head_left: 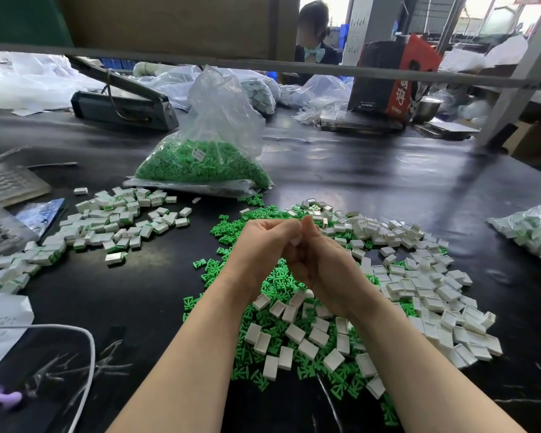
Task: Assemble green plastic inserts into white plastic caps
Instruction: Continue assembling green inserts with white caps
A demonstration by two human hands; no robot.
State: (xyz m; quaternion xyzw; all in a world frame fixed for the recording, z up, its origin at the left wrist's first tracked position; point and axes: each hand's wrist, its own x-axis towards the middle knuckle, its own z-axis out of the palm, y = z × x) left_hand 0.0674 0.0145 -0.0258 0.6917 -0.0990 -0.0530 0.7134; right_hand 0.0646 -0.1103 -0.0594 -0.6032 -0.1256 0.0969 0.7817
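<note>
My left hand (264,242) and my right hand (320,260) meet above the middle of the table, fingers curled and thumbs pressed together. They pinch a small part between them; only a pale sliver of a white cap (295,241) shows, the rest is hidden. Below and around them lies a heap of loose green inserts (278,281). Empty white caps (419,276) spread to the right and front. Several assembled caps with green inserts (107,223) lie in a pile at the left.
A clear bag of green inserts (206,160) stands behind the piles. Another bag of parts (534,232) lies at the right edge. A white cable (88,348) and paper lie front left, a heat sealer (122,107) at the back left. A person sits across the table.
</note>
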